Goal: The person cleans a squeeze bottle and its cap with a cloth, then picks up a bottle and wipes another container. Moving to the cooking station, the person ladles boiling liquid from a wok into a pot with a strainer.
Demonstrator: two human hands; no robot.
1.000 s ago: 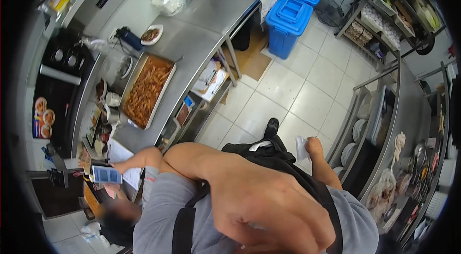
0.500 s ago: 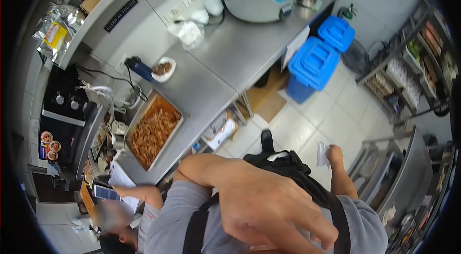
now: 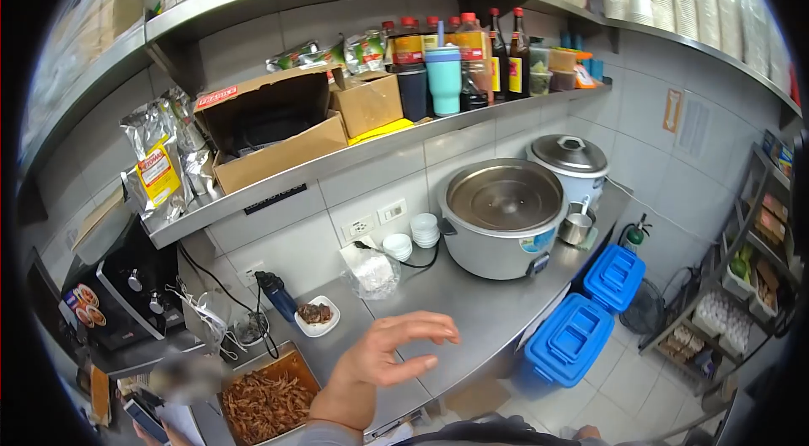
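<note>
My left hand (image 3: 392, 351) is raised over the steel counter, thumb and fingers apart, holding nothing. Below and left of it is a metal tray (image 3: 313, 362) of shredded, sauced food (image 3: 265, 404), partly hidden by my forearm. A small white dish (image 3: 318, 330) with a dark brown piece of food stands just behind the tray, beside a dark blue bottle (image 3: 276, 296). Only a sliver of my right hand (image 3: 583, 432) shows low at the bottom edge, above the floor; its fingers and anything in them are hidden.
A large rice cooker (image 3: 497, 244) stands on the counter (image 3: 472, 311), near white bowls (image 3: 425, 229) and a plastic bag (image 3: 371, 273). Blue lidded bins (image 3: 569, 341) are on the floor at right. Shelves with bottles and boxes run above. Another person's hand holds a phone (image 3: 145, 419) at lower left.
The view has tilted up, bringing the wall shelves into sight. My left hand has moved from close before my chest out over the counter. My right hand, earlier holding something white, has mostly left view.
</note>
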